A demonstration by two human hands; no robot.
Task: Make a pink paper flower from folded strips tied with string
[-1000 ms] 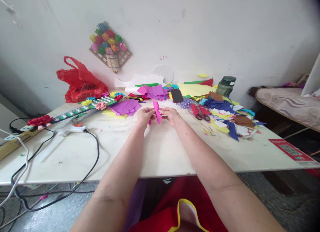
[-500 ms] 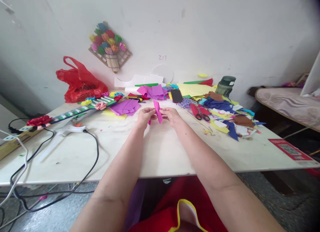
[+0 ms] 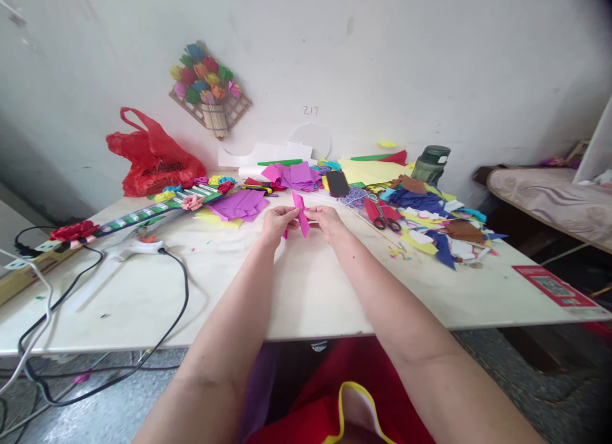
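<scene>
A folded piece of magenta paper (image 3: 301, 213) stands on edge between my two hands, above the white table (image 3: 315, 291). My left hand (image 3: 280, 222) pinches it from the left side, and a bit of the same magenta shows beneath those fingers. From the right, the fingertips of my right hand (image 3: 323, 221) close on the paper's other side. Behind my hands lie purple paper sheets (image 3: 241, 205), a pile of pink and purple paper (image 3: 295, 175) and a black phone (image 3: 338, 184).
Scissors (image 3: 386, 222) lie on the right beside colourful scraps (image 3: 430, 208). A dark green bottle (image 3: 430, 165) stands behind them. On the left are a red plastic bag (image 3: 153, 160), a flower-decorated strip (image 3: 143, 215), a white glue gun (image 3: 115, 256) and its black cable (image 3: 186, 284).
The magenta paper has tilted slightly, its top edge leaning more to the left and a fold line showing. Both hands stay in nearly the same place.
</scene>
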